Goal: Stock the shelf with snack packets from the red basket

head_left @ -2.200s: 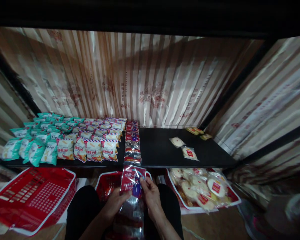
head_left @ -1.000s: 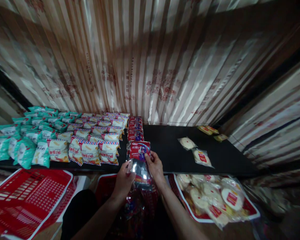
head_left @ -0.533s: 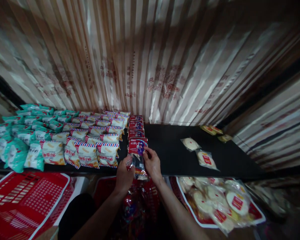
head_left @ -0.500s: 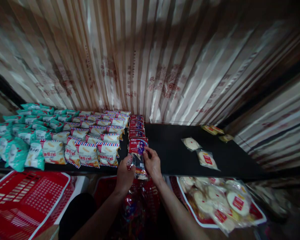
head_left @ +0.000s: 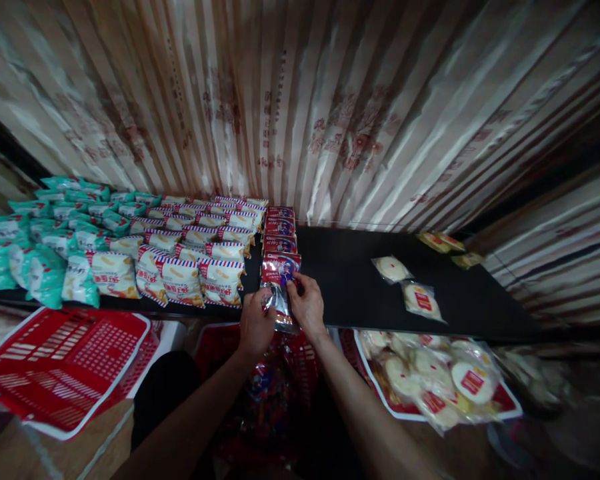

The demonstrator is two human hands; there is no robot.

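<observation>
The front red-and-purple snack packet (head_left: 278, 268), with a clear lower part, lies at the front of a column of like packets (head_left: 280, 227) on the black shelf (head_left: 350, 280). My left hand (head_left: 257, 323) is closed on its lower left edge. From the right side, my right hand (head_left: 307, 305) pinches it, thumb and fingers on its printed face. To the left of the column stand rows of white chip bags (head_left: 222, 280) with striped tops.
Teal-and-white bags (head_left: 47, 277) fill the shelf's left end. Wrapped round cakes (head_left: 420, 300) and small yellow packets (head_left: 434, 241) lie to the right. Below are a red basket (head_left: 75, 373), a basket of wrapped cakes (head_left: 473, 381) and a dark basket of packets (head_left: 267, 400) between my arms. Pleated curtain (head_left: 300, 120) hangs behind.
The view has shifted slightly, so the shelf sits higher in the picture. Both hands stay on the front packet, with little visible movement relative to it.
</observation>
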